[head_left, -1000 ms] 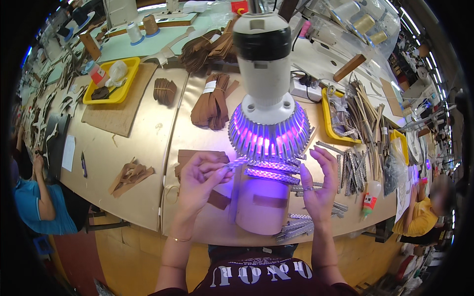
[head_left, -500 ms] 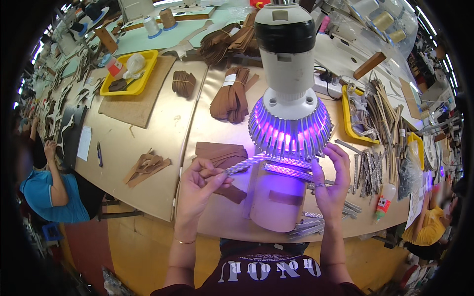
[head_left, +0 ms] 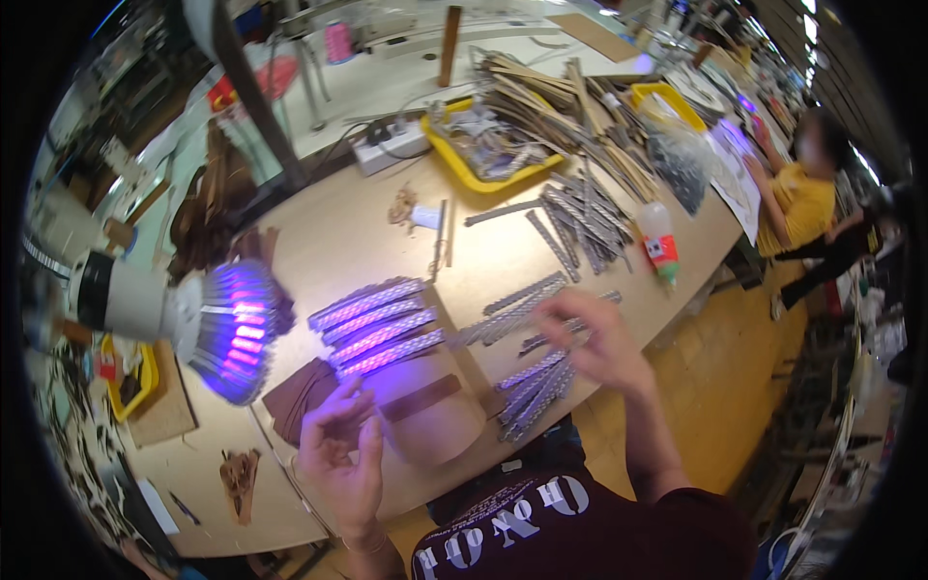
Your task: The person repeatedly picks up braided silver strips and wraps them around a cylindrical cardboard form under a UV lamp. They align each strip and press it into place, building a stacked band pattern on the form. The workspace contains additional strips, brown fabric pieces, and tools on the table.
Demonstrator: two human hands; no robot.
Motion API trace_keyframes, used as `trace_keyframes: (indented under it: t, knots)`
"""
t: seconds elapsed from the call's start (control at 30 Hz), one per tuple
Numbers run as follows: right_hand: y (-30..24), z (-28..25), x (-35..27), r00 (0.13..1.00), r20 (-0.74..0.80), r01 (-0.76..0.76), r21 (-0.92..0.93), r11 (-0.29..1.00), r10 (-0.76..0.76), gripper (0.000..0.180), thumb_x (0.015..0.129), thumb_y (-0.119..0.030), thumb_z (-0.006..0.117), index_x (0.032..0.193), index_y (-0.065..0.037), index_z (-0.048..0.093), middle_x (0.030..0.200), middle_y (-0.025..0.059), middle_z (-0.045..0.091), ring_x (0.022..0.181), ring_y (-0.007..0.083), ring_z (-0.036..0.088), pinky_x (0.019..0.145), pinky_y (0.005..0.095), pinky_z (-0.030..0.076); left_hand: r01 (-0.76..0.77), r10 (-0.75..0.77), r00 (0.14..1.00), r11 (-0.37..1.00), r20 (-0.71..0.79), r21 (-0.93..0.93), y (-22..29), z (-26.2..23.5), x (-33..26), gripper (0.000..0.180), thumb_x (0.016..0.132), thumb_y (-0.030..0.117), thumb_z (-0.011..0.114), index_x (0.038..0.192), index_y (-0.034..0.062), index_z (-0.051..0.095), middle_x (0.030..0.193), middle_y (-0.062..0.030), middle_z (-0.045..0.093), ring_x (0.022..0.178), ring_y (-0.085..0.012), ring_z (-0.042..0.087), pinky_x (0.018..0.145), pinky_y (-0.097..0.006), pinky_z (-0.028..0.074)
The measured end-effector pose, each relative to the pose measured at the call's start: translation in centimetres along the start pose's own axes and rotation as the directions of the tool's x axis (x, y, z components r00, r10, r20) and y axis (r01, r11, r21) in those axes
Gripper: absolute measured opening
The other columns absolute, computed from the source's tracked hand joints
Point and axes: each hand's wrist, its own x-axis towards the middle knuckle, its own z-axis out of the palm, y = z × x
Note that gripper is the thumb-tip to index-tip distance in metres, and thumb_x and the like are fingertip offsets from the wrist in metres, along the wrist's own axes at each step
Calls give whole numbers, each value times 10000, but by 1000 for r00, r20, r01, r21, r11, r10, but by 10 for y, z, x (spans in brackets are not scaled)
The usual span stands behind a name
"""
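Observation:
Several grey-white braided strips [head_left: 387, 326] lie side by side across the far end of a curved tan form [head_left: 435, 430], lit purple. A brown band [head_left: 422, 398] crosses that form. My left hand [head_left: 343, 454] is beside its near left side, fingers apart and nothing in them. Farther right, my right hand [head_left: 597, 346] is over loose braided strips. Its fingertips are closed on the end of one blurred braided strip [head_left: 498, 327]. More loose braided strips [head_left: 532, 391] lie just below that hand, near the table's front edge.
A purple-lit lamp [head_left: 227, 329] hangs at the left beside folded brown strips [head_left: 307, 398]. Beyond the form are a yellow tray [head_left: 483, 179], a white power strip [head_left: 391, 147] and piled strips [head_left: 585, 217]. A bottle [head_left: 659, 246] stands right; a person in yellow [head_left: 807, 208] is farther off.
The view has turned right, so the lamp now appears at the left. My left hand has let go of its braided strip. My right hand has moved from the lamp to the loose strips.

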Motion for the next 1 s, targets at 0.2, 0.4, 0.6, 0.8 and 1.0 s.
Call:
trace_keyframes:
  t: [0.2,0.4,0.6,0.8,1.0]
  knots:
    - [104,-82,-88,660,-654,-632,-218,744,370,262,948,-227,602,1040,10,662,905,160,685,826,291,653,756,353,503,-46,43,998,995,36,91,-10,2,-2,146,911,-15,596,1049,-31,551,1200,-227,607,1032,-233,664,824,-276,538]
    - [180,-86,-118,553,-786,-740,-312,596,275,332,940,-282,608,1130,-12,628,1028,200,607,924,364,624,802,428,486,11,-12,1000,986,1,165,-16,-6,-11,116,933,2,578,1043,-25,554,1175,-218,619,1037,-216,650,896,-313,504]
    - [191,-60,-89,379,-889,-869,-245,431,259,469,933,-327,612,1282,-32,507,1218,216,512,1037,370,576,856,437,466,-6,20,996,986,-82,164,-17,-12,-24,107,934,-4,564,1039,-25,560,1162,-210,624,1015,-209,645,910,-322,493]
    - [145,-60,-87,654,-756,-688,-605,402,-19,373,913,-311,645,1192,-69,588,1226,169,539,1048,313,585,867,412,458,-10,31,992,985,-122,174,-18,-15,-24,109,933,-3,554,1038,-27,562,1143,-197,626,1007,-214,645,905,-330,498]
    - [70,-14,-39,978,51,-178,-306,935,203,208,860,-206,713,1003,-60,673,1092,75,614,1108,221,540,945,390,417,-2,11,998,992,-69,130,-15,-5,-34,107,934,-1,555,1037,-23,571,1143,-196,627,998,-228,650,926,-340,497]
